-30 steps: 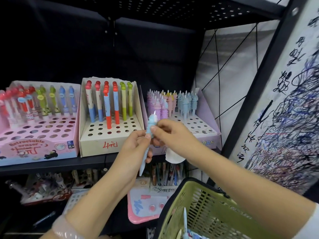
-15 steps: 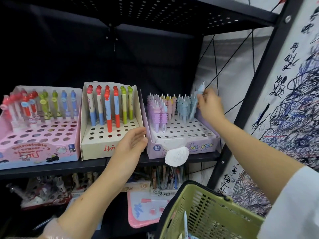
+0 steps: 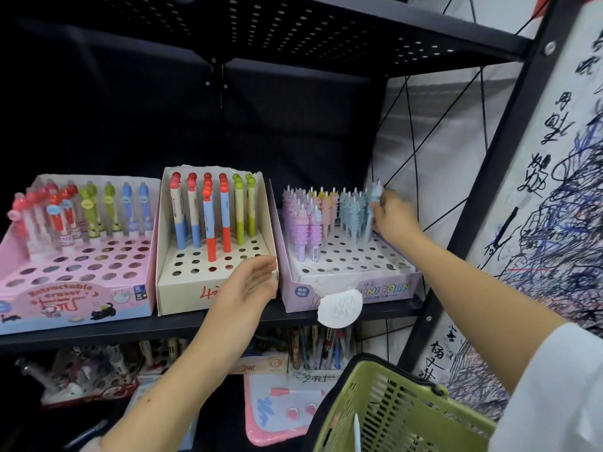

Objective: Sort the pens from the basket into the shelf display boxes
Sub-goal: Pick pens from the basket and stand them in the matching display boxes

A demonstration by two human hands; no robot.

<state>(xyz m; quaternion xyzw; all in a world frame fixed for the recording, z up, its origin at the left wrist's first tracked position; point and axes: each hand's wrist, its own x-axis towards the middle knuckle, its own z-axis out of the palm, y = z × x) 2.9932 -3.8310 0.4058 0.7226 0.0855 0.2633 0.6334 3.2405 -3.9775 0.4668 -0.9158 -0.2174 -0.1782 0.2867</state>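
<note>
My right hand point(image 3: 393, 216) pinches a light blue unicorn pen point(image 3: 373, 203) at the back right corner of the purple unicorn display box point(image 3: 385, 288), among its blue pens; the pen's tip is low in the box. My left hand point(image 3: 248, 288) hovers open with relaxed fingers in front of the cream display box point(image 3: 182, 295), holding nothing. The green basket point(image 3: 401, 406) hangs at the bottom right, with a pale pen point(image 3: 357, 432) visible inside.
A pink eraser display box point(image 3: 75, 298) stands at the left of the black shelf point(image 3: 163, 327). A white tag point(image 3: 339, 308) hangs from the unicorn box front. More stationery fills the lower shelf. A scribbled paper wall point(image 3: 554, 223) rises on the right.
My right hand took the blue pen from my left hand, carried it up to the back right of the unicorn box and lowered it among the blue pens. My left hand stayed open.
</note>
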